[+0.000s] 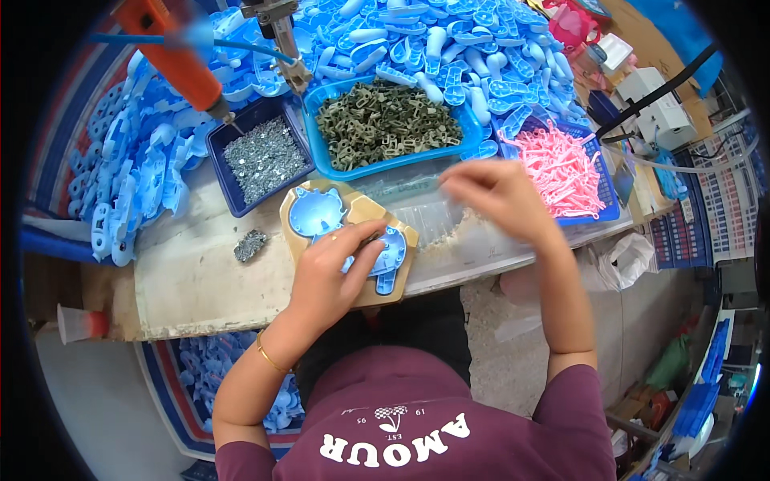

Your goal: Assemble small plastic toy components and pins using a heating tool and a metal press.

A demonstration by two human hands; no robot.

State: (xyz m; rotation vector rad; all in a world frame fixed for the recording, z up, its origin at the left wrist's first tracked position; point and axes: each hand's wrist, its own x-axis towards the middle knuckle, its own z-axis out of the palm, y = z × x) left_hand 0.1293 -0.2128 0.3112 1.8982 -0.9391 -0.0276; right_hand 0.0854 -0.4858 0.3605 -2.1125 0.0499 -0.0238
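A light-blue plastic half-shell (316,212), with a round bowl at one end and a second round part at the other, lies in a tan shaped holder (362,207) at the table's front. My left hand (330,271) rests over the middle of the shell, thumb and fingers bent together at its right part. What lies between those fingertips is mostly hidden. Off to the right, my right hand (496,196) hangs above the table between the shell and the pink parts (561,170). Its fingers are curled but smeared by motion.
Behind the holder stand a dark-blue tray (233,200) of small screws and a bright-blue tray (377,170) of dark green clips. An orange power screwdriver (180,68) hangs at upper left. Blue plastic shells (481,48) are heaped behind. A screw clump (250,245) lies left.
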